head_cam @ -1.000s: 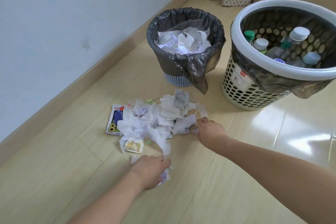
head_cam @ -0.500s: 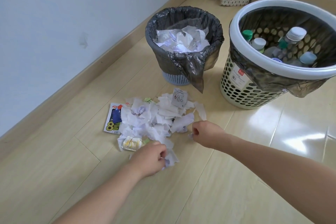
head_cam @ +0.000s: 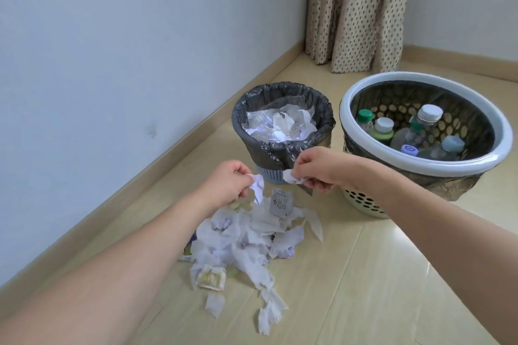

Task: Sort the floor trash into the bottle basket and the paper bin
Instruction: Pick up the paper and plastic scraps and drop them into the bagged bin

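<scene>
Two hands (head_cam: 228,183) (head_cam: 314,168), two paper scraps held (head_cam: 258,183) (head_cam: 290,176), one paper bin (head_cam: 283,145), one bottle basket (head_cam: 420,165), five bottles (head_cam: 427,116), one paper pile (head_cam: 246,235), one curtain (head_cam: 361,8).

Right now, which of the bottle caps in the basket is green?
The green cap at the far left of the white-rimmed basket. The other caps are white, grey or pale blue.
</scene>
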Tool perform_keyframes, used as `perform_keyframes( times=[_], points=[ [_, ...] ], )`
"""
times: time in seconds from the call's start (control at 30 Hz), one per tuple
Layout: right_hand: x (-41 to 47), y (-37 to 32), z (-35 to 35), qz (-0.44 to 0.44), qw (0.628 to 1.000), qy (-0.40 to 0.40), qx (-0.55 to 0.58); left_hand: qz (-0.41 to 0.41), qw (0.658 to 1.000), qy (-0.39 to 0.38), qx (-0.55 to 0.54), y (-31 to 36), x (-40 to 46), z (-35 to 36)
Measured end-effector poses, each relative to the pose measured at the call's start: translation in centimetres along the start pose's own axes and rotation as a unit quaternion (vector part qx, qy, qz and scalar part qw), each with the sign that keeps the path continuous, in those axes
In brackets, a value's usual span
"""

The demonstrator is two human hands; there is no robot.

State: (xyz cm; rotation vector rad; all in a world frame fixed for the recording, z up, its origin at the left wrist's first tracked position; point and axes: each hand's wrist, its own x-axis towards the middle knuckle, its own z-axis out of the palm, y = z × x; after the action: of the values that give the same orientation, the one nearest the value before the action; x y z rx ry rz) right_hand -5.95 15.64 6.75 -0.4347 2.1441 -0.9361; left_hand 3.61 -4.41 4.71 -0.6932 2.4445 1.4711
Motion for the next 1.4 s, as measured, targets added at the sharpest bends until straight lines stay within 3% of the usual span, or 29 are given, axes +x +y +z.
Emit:
perform_keyframes(
  times=[0.13, 0.2, 0.3, 0.4, 0.57, 0.7, 0.8, 0.9, 1.13, 1.4],
  points=[
    [2.2, -2.4, -3.6, -0.036, 0.975, 0.200, 0.091, -0.004, 0.992, 0.087, -0.094, 5.2, 3.1, -0.7],
    [3.8, -2.8, -4.3, -0.030, 0.959, 0.259, 0.108, -0.008, 0.987, 0.115, -0.112, 7.1, 4.8, -0.5],
    [5.3, -2.6, -3.9, -0.003, 0.959, 0.254, 0.125, -0.009, 0.982, 0.129, -0.138, 9.3, 6.5, 0.2],
    [5.5, -1.5, -2.6, -0.041, 0.967, 0.234, 0.096, -0.016, 0.981, 0.150, -0.120, 8.8, 6.6, 0.7],
    [3.4, 1.4, 0.5, -0.168, 0.925, 0.341, 0.001, 0.069, 0.981, 0.177, 0.025, 1.5, 4.8, 1.1],
    [2.1, 7.1, 6.8, -0.203, 0.945, 0.226, -0.122, 0.071, 0.986, 0.072, 0.133, -5.9, 0.1, 2.8],
    [1.2, 11.8, 11.4, -0.123, 0.966, 0.106, -0.200, 0.055, 0.963, -0.073, 0.254, -10.7, -2.9, 4.3],
    [0.1, 14.7, 14.4, -0.050, 0.956, 0.028, -0.287, 0.046, 0.933, -0.148, 0.323, -13.7, -5.0, 6.2],
    [0.5, 14.9, 15.4, -0.034, 0.949, 0.048, -0.310, 0.033, 0.881, -0.179, 0.437, -18.0, -7.6, 11.6],
    [2.4, 12.6, 17.9, -0.028, 0.937, 0.095, -0.335, -0.037, 0.933, -0.158, 0.321, -18.4, -7.2, 11.5]
  ],
)
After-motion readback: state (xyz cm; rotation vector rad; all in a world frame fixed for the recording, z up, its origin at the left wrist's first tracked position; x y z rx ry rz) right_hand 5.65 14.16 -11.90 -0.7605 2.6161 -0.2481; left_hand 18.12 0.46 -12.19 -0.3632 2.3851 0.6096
